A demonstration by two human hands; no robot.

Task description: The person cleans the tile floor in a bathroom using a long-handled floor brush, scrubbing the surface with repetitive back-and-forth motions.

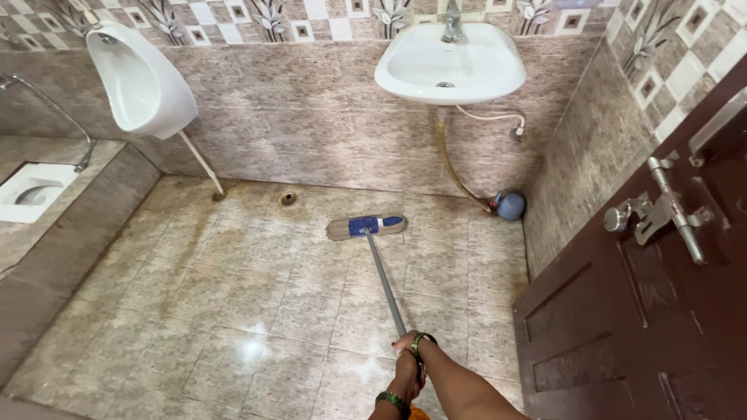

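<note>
The flat mop [366, 226] lies with its blue-and-tan head pressed to the tiled floor [233, 311] at the far middle of the room, below the white basin [450, 66], its grey handle running back near. Both the right hand [408, 344] and the left hand [402, 379] are clenched around that handle, one above the other, so this looks like mid-stroke mopping. A pull toward the near tiles, keeping the head flat, seems called for.
</note>
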